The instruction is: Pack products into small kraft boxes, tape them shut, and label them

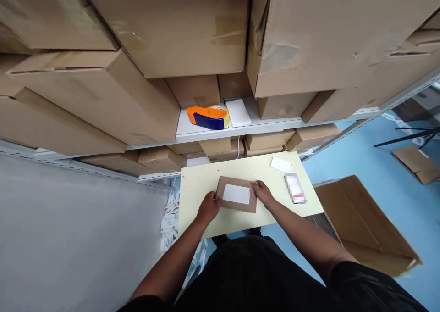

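Note:
A small flat cardboard box (224,205) with a white label (237,194) on its top face lies on, or just over, the pale yellow table (195,220). My left hand (209,206) grips its left edge, and my right hand (261,192) has hold of its upper right edge. The fingers of both hands are closed around the box sides and partly hidden. Right of my right hand are a white paper slip (281,164) and a blurred-out, phone-like item (294,189).
Large cardboard boxes (172,27) fill the shelf ahead. An orange and blue tape dispenser (208,117) and a white stack (238,113) sit on the shelf. An open carton (364,215) stands right of the table. White strips (170,225) litter the floor at left.

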Demonstrator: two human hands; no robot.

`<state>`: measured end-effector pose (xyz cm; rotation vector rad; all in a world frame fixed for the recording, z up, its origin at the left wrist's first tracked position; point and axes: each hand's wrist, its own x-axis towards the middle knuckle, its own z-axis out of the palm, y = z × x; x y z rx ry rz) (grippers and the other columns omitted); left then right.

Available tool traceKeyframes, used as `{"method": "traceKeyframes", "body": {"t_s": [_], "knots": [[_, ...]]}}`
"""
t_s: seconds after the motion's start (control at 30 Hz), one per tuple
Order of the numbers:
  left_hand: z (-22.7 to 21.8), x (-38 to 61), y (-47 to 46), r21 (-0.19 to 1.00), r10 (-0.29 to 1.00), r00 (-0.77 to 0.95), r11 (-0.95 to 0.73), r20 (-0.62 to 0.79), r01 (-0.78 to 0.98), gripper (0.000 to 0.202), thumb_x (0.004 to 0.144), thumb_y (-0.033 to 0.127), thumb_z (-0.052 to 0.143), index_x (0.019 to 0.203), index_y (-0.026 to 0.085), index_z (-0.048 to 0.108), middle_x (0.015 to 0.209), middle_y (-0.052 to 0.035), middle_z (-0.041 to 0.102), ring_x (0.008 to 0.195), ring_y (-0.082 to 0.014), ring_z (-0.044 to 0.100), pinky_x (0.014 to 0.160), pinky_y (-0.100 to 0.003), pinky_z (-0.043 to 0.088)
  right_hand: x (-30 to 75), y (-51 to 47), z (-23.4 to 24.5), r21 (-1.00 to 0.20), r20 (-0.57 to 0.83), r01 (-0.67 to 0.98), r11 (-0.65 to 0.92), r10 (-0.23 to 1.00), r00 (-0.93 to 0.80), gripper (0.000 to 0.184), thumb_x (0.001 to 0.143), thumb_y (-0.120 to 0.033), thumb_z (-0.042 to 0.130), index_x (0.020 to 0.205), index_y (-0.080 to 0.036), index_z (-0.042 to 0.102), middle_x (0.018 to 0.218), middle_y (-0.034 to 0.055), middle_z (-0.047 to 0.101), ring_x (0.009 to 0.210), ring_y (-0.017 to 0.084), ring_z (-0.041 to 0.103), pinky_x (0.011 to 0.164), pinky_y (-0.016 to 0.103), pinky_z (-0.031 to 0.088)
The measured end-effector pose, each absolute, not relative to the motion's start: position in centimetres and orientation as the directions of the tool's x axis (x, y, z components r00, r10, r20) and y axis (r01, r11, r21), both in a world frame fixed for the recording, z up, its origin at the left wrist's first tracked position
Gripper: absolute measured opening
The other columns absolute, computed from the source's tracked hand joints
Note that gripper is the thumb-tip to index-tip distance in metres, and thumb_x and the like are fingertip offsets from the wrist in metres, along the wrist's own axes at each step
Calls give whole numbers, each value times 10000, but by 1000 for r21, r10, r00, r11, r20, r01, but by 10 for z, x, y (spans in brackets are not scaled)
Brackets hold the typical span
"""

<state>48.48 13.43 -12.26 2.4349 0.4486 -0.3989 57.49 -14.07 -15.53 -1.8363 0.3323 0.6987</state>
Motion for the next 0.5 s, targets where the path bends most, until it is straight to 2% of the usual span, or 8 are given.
{"method": "traceKeyframes", "body": {"t_s": [0.1, 0.2, 0.3, 0.4, 0.5], "knots": [[-126, 471, 133, 606, 239, 856, -621, -458, 497, 344, 988, 491, 457, 930, 205, 639, 972, -94, 735, 907, -241, 688, 799, -334, 492, 586, -147, -156, -750, -605, -535, -390, 74, 793, 477, 861, -636, 546, 1111, -244, 652, 1090, 67, 728, 992, 238, 658, 849, 344, 518], [-124, 490, 132, 644, 295, 780, -443, -552, 624, 475, 1017, 554, 340, 1003, 215, 673, 1087, -104, 755, 969, -251, 706, 782, -340, 515, 588, -146, -154, -710, -649, -571, -413, 69, 758, 479, 874, -649, 525, 1014, -213, 667, 1013, 90, 737, 924, 247, 671, 781, 345, 527], [-116, 515, 127, 644, 269, 729, -345, -629, 683, 613, 1013, 636, 247, 1039, 205, 683, 1093, -122, 765, 960, -276, 719, 758, -362, 529, 590, -140, -147, -663, -685, -583, -469, 69, 725, 493, 895, -662, 488, 938, -202, 663, 990, 110, 737, 890, 258, 675, 752, 352, 518], [-107, 519, 122, 656, 299, 766, -397, -569, 642, 618, 985, 686, 301, 1049, 199, 675, 1084, -137, 761, 1022, -316, 703, 822, -400, 522, 589, -136, -133, -670, -625, -513, -536, 35, 780, 472, 905, -668, 473, 916, -227, 641, 968, 86, 728, 889, 262, 657, 765, 356, 493], [-104, 501, 118, 736, 359, 801, -334, -479, 590, 580, 980, 693, 323, 1138, 228, 632, 1097, -107, 748, 1023, -303, 693, 848, -408, 523, 578, -138, -119, -750, -510, -424, -508, 36, 859, 449, 921, -678, 431, 903, -259, 590, 890, 26, 695, 852, 244, 622, 748, 341, 464]]}}
